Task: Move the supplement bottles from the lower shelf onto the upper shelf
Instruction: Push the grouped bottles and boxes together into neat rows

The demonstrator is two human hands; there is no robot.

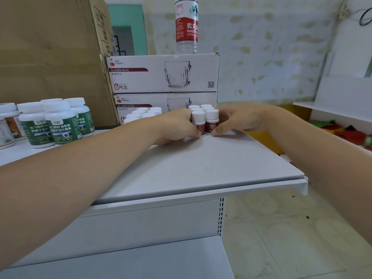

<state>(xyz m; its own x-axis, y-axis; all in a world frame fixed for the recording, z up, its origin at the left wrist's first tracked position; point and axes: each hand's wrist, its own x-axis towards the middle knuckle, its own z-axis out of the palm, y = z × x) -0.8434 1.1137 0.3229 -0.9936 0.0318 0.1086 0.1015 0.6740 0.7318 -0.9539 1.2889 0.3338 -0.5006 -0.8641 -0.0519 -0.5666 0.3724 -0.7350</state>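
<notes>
Supplement bottles (205, 120), red-labelled, stand clustered on upper shelf (201, 168), before glass mug boxes (161, 74). We cup them: left grip (177, 125) curled round left side, right grip (239, 117) round right side, thumbs touching front pair.

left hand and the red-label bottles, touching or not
Touching: in the head view the left hand curls against the red-label bottles, its thumb tip on the front bottle's label.

small bottles (211, 122): back of upper shelf (201, 168) | larger bottles (60, 125): left edge | mug boxes (161, 74): stacked behind | water bottle (186, 27): atop boxes
</notes>
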